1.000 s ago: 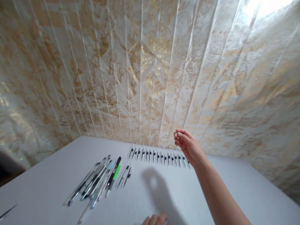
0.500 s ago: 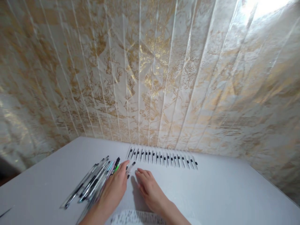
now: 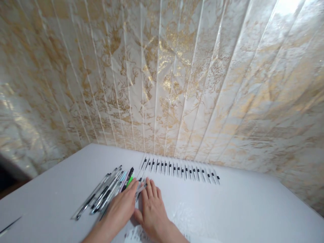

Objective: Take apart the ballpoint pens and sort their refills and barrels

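My left hand (image 3: 123, 204) rests over the right edge of a pile of pens (image 3: 107, 192), fingers stretched forward and mostly seen from the back. My right hand (image 3: 153, 209) lies flat, palm down, with its fingers extended and thumb toward the left hand. In the narrow gap between the hands, a few clear slim pens (image 3: 141, 189) with black parts touch or nearly touch the fingers; their lower ends are hidden. Black, clear, light blue, lilac and bright green (image 3: 130, 180) pens make up the pile.
Along the table's far edge runs a row of clear pens with black parts (image 3: 182, 171), set side by side. A printed sheet or clear wrapper (image 3: 136, 235) lies by my right wrist. A thin dark stick (image 3: 10, 225) is at far left. A gold-patterned curtain (image 3: 162, 84) hangs behind the white table (image 3: 227, 209).
My right hand has moved left and turned flat beside the clear pens, closing the gap to my left hand. My left hand stays by the pile. The view has shifted slightly.
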Available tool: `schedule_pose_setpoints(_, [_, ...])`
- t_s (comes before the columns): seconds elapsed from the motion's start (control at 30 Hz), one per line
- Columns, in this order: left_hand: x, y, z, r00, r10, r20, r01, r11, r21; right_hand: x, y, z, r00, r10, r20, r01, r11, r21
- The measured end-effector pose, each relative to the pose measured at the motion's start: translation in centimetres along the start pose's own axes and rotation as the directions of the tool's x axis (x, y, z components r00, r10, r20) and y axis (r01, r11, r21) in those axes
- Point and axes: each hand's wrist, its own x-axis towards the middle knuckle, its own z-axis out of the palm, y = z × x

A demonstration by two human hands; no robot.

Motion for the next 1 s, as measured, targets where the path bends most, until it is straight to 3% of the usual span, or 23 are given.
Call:
schedule_pose_setpoints(0.2, [-0.5, 0.2, 0.5, 1.0, -0.021, 0.006, 0.021, 0.999, 0.029, -0.2, 0.2, 1.3, 1.0, -0.013, -0.012, 0.013, 1.0, -0.004])
schedule_pose_setpoints(0.5, [-0.3, 0.3, 1.0, 0.996, -0.061, 0.061, 0.054, 0.993, 0.108, -0.2, -1.3, -0.1, 0.999, -0.009, 0.041, 0.008, 1.0, 0.028])
schedule_pose_setpoints(0.63, [0.0, -0.1, 0.5, 0.999, -0.024, 0.04, 0.019, 0.992, 0.122, -0.1, -1.2, -0.7, 0.998, 0.045, 0.041, -0.045, 0.999, -0.011])
schedule_pose_setpoints(0.73, [1.7, -0.5, -0.7, 1.0, -0.012, -0.028, 0.014, 0.997, 0.08, -0.1, -0.8, -1.5, 0.994, 0.097, 0.052, -0.095, 0.995, -0.033])
schedule_pose_setpoints(0.83, [4.9, -0.8, -2.1, 0.995, -0.051, -0.082, 0.054, 0.998, 0.035, 0.0, -0.4, -1.7, 0.996, 0.087, 0.023, -0.086, 0.996, -0.023])
schedule_pose_setpoints(1.0, [10.2, -1.0, -2.9, 0.997, -0.058, -0.047, 0.058, 0.998, -0.004, -0.3, 0.0, -0.8, 0.999, 0.048, -0.025, -0.048, 0.999, 0.016])
